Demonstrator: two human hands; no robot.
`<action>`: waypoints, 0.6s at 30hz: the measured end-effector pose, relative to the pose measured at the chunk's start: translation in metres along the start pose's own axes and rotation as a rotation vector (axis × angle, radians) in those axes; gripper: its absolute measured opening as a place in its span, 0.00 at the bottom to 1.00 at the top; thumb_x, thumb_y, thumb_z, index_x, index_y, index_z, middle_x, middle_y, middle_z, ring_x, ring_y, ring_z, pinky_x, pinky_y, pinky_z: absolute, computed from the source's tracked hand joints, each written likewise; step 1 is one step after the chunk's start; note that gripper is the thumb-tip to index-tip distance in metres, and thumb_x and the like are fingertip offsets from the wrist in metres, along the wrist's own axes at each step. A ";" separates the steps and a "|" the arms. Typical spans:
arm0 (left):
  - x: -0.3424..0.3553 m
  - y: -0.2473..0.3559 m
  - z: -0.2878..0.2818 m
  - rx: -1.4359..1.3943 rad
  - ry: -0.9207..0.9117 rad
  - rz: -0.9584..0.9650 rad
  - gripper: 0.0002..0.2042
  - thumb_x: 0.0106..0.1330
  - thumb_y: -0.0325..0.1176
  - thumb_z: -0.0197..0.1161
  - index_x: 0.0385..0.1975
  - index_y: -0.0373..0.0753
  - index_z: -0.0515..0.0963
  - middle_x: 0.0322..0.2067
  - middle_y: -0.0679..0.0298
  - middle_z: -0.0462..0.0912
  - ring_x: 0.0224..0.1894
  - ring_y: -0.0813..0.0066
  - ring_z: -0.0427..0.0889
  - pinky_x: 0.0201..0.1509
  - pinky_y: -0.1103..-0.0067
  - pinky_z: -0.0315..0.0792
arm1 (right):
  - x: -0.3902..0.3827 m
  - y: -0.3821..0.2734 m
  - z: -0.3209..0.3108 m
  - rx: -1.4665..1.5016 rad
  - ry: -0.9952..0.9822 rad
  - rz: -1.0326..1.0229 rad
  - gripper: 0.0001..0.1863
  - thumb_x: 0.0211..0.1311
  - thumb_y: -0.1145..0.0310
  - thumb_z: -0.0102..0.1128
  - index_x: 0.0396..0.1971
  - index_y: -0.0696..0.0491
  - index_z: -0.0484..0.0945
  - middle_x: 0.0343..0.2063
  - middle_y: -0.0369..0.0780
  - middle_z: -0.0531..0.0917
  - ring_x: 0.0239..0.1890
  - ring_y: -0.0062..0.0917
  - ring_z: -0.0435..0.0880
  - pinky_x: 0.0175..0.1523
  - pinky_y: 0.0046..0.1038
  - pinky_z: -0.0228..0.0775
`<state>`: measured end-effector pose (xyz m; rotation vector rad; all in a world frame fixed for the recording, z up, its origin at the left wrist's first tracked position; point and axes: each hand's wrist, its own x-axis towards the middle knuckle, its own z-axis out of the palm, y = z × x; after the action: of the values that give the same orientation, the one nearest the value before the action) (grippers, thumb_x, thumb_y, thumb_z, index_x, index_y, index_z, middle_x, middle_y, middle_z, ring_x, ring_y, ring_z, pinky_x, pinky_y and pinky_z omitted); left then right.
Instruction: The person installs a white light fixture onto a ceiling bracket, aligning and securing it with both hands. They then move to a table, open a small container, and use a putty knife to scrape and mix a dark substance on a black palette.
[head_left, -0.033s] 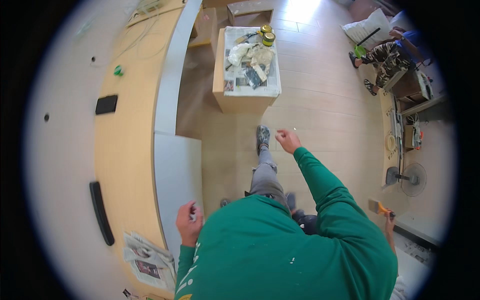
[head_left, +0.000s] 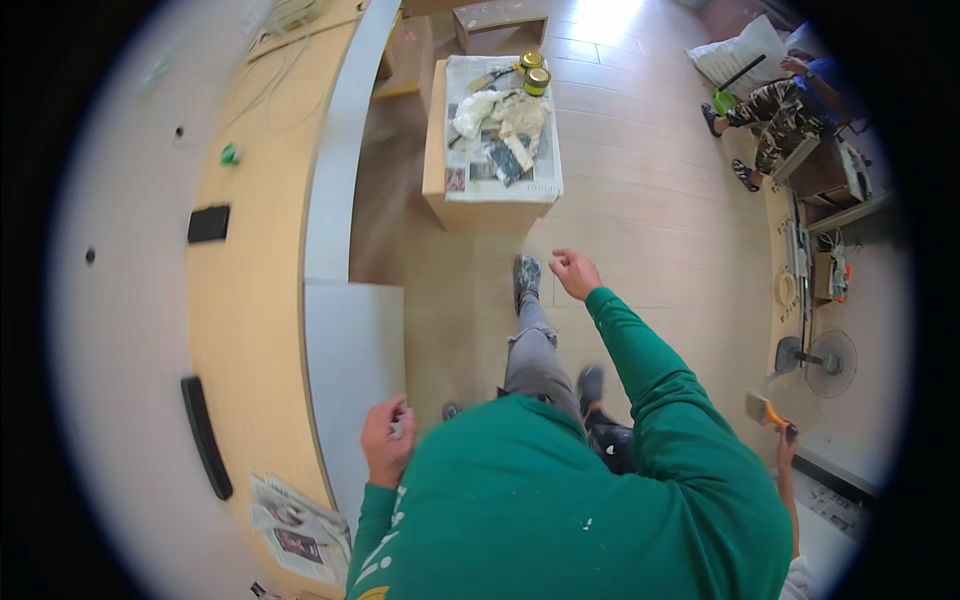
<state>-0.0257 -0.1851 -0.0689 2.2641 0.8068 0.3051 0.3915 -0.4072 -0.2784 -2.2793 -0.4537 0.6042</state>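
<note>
My right hand [head_left: 575, 275] hangs above the floor beside my shoe [head_left: 525, 278], fingers loosely bent and apart, holding nothing. My left hand [head_left: 390, 442] is low at the left beside the white panel [head_left: 352, 350], its fingers curled around something small and greyish that I cannot make out. Ahead stands a wooden box unit [head_left: 485, 212] covered with newspaper [head_left: 456, 178], bearing two yellow-lidded jars [head_left: 536, 85], a brush [head_left: 490, 78] and crumpled cloth [head_left: 520, 120].
A long wooden counter [head_left: 250, 320] lines the left, with newspapers [head_left: 298, 530]. A seated person [head_left: 780, 105] is at upper right, near a fan [head_left: 830, 362]. Behind me at right, another person's hand [head_left: 788, 435] holds a paintbrush [head_left: 760, 410]; their shoe [head_left: 590, 385] is near my leg.
The view has shifted slightly, the box and counter items sitting a little lower. My right hand has lifted slightly in view. The other person's shoe near my leg shows more.
</note>
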 end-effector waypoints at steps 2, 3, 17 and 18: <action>0.080 0.025 0.059 0.031 -0.137 0.063 0.15 0.62 0.30 0.68 0.48 0.37 0.80 0.37 0.56 0.83 0.39 0.60 0.82 0.44 0.69 0.77 | 0.080 -0.016 -0.013 -0.003 0.043 -0.044 0.23 0.63 0.56 0.65 0.54 0.54 0.82 0.36 0.47 0.88 0.40 0.39 0.88 0.49 0.36 0.79; 0.118 0.032 0.091 0.071 -0.244 0.121 0.15 0.63 0.32 0.68 0.48 0.37 0.80 0.39 0.56 0.83 0.43 0.58 0.82 0.48 0.67 0.77 | 0.117 -0.013 -0.015 0.016 0.071 -0.064 0.22 0.63 0.58 0.64 0.54 0.54 0.82 0.36 0.47 0.88 0.41 0.40 0.87 0.50 0.37 0.79; 0.541 0.049 0.387 0.483 -0.435 0.572 0.38 0.57 0.35 0.74 0.68 0.36 0.65 0.62 0.51 0.71 0.63 0.50 0.70 0.66 0.61 0.67 | 0.337 -0.030 0.003 -0.262 -0.018 -0.264 0.18 0.59 0.71 0.63 0.51 0.51 0.78 0.45 0.46 0.79 0.53 0.44 0.78 0.55 0.43 0.75; 0.544 0.048 0.388 0.493 -0.511 0.548 0.37 0.56 0.35 0.75 0.66 0.37 0.66 0.61 0.51 0.72 0.63 0.50 0.70 0.66 0.62 0.67 | 0.335 -0.026 0.003 -0.232 -0.018 -0.260 0.17 0.59 0.71 0.63 0.50 0.51 0.78 0.45 0.46 0.79 0.52 0.43 0.78 0.54 0.43 0.75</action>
<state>0.5842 -0.0800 -0.3241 2.8202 -0.0281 -0.2606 0.6635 -0.2267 -0.3577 -2.3783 -0.8514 0.4598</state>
